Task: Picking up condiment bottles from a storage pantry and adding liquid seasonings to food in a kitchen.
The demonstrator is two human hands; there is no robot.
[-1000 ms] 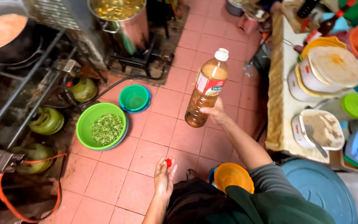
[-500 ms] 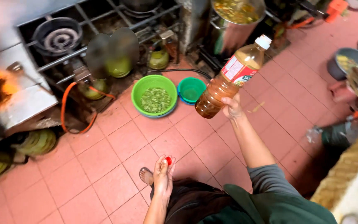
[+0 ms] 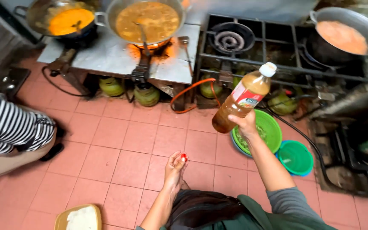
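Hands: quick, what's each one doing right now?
Left hand: fingers pinch a small red cap.
Right hand: closed around a bottle of amber liquid, held up tilted.

A tilted plastic bottle (image 3: 243, 97) of brown liquid bears a seemingly red-white-green label (image 3: 246, 97).

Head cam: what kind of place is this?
Likely a working, possibly commercial, kitchen: large woks of orange sauce on gas burners, green gas cylinders underneath, red tiled floor. The right hand holds a bottle of brown liquid; the left hand pinches a small red cap.
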